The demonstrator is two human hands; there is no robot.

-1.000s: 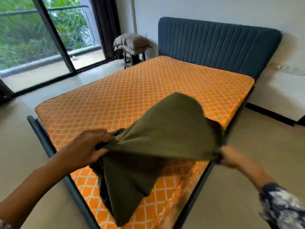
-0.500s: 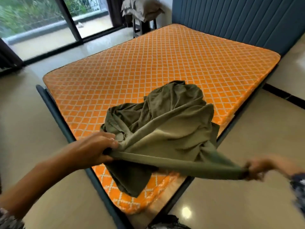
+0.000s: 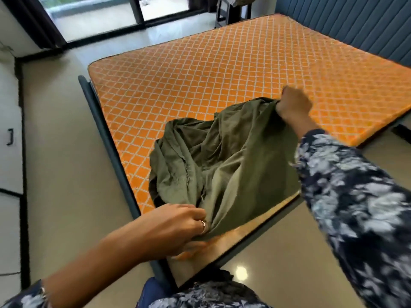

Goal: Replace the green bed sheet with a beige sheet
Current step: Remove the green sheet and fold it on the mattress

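The green sheet [image 3: 224, 161] lies bunched on the near corner of the bare orange mattress [image 3: 222, 74], which shows a white diamond pattern. The left hand [image 3: 178, 225] grips the near edge of the sheet, fingers curled round a gathered fold; a ring [image 3: 202, 223] shows on one finger. The right hand [image 3: 293, 105] clamps the far edge of the sheet in a closed fist and holds it raised above the mattress, so the cloth slopes between the two hands.

The part of the sheet under the folds is hidden, and whether its low left edge hangs past the mattress side cannot be told. The right sleeve [image 3: 355, 196], dark with pale flowers, is blurred and covers the near right stretch of the mattress edge. The left fingertips are buried in the cloth. No beige sheet can be made out.

The blue headboard [image 3: 355, 25] is cut off at the top right. The dark bed frame [image 3: 106, 138] runs along the mattress's left side. A stool [image 3: 231, 12] stands at the top, only its legs in view, with something on it that is cut off. Glass doors [image 3: 106, 16] with dark frames and a dark curtain [image 3: 37, 21] fill the top left. A white cabinet [image 3: 10, 138] with a black handle sits at the left edge. The floor [image 3: 62, 174] is pale and glossy.
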